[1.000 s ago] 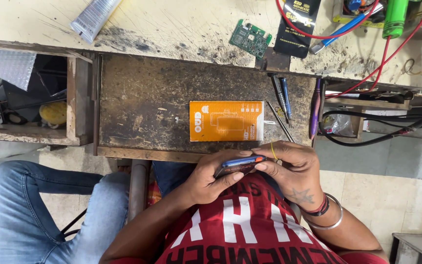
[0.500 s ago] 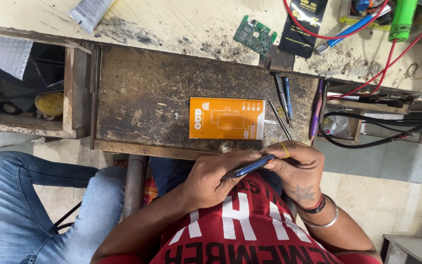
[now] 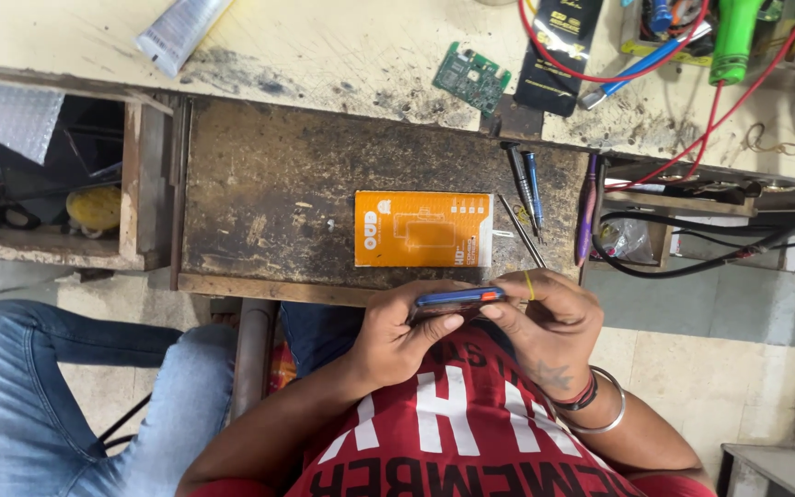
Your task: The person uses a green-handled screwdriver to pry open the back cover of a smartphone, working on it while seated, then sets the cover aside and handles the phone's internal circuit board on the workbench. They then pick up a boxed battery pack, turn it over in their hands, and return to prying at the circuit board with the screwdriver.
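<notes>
Since half a second ago, the blue phone (image 3: 459, 297) has tipped flatter, so now only its thin edge shows, with a small orange bit near one end. Both hands hold it just in front of the person's red shirt (image 3: 471, 433), at the near edge of the dark wooden board (image 3: 269, 193). Left hand (image 3: 404, 333) wraps around the phone from below, thumb pressed along its side. Right hand (image 3: 545, 322) grips the other end with bent fingers, and a thin yellow pick (image 3: 529, 284) sticks up between them. That wrist wears a silver bangle (image 3: 600, 419). Just past the hands, an orange card (image 3: 423, 229) lies flat on the board. Beside it rest a few screwdrivers (image 3: 524, 184) and a purple pen (image 3: 587, 207). Farther away, on the pale bench, sit a green circuit board (image 3: 471, 78), a grey tube (image 3: 181, 32) and red wires (image 3: 720, 110). Blue jeans (image 3: 66, 387) show at the lower left.
</notes>
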`<state>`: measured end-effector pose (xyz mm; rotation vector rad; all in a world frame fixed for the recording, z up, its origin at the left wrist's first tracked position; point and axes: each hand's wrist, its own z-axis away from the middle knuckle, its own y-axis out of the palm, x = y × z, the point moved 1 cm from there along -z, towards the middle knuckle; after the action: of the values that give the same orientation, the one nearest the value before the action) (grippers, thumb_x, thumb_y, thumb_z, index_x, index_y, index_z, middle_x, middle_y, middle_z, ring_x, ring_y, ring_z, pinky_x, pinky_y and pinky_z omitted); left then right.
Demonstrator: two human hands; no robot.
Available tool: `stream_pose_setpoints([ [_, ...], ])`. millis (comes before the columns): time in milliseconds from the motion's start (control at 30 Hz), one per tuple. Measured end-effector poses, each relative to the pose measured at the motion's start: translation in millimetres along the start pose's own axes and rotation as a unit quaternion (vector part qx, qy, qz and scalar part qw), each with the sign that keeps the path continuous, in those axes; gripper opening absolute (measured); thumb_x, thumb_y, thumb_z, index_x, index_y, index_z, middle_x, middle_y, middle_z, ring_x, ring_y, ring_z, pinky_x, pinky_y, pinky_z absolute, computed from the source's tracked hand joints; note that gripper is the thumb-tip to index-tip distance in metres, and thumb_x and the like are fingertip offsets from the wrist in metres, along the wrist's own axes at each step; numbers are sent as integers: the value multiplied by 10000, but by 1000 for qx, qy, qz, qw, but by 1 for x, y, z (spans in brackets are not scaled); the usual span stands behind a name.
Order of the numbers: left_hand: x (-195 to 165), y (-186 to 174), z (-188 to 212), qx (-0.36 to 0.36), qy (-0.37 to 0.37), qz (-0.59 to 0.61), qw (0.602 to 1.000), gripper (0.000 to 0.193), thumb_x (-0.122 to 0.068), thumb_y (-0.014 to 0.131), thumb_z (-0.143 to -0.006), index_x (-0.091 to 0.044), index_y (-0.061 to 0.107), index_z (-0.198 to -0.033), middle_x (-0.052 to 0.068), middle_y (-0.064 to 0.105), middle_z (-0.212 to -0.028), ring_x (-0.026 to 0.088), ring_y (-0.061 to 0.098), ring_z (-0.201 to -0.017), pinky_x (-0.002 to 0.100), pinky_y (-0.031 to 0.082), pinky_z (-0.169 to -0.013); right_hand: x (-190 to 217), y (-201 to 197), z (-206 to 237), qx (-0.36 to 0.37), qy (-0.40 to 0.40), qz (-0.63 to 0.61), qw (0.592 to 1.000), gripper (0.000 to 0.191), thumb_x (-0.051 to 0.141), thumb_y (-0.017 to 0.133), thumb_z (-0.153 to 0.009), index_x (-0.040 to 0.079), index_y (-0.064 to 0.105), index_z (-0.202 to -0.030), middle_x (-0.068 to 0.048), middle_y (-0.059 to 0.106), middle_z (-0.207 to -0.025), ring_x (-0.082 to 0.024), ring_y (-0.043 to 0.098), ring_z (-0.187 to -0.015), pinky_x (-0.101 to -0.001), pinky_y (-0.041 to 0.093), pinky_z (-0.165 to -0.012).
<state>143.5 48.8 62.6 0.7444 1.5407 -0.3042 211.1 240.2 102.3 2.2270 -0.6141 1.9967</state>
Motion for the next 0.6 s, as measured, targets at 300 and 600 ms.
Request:
stream_pose_setpoints([
  [300,19,1,2,-49,54,115,991,232,-66,727,-1004,2,640,-1208,81,660,-1200,155,670,-1085,293,554,-956,21,12,1,13,-68,90,994,222,60,854,-840,-19,740,-1013,-120,752,-973,-174,753,-869,-266,596,-754],
  [600,36,-5,2,-83,37,326,941,210,-13,755,-1002,26,677,-1192,80,688,-1109,146,650,-992,299,525,-894,22,10,10,9,-42,181,982,241,111,870,-783,15,780,-986,-96,754,-876,-164,733,-742,-272,563,-639],
])
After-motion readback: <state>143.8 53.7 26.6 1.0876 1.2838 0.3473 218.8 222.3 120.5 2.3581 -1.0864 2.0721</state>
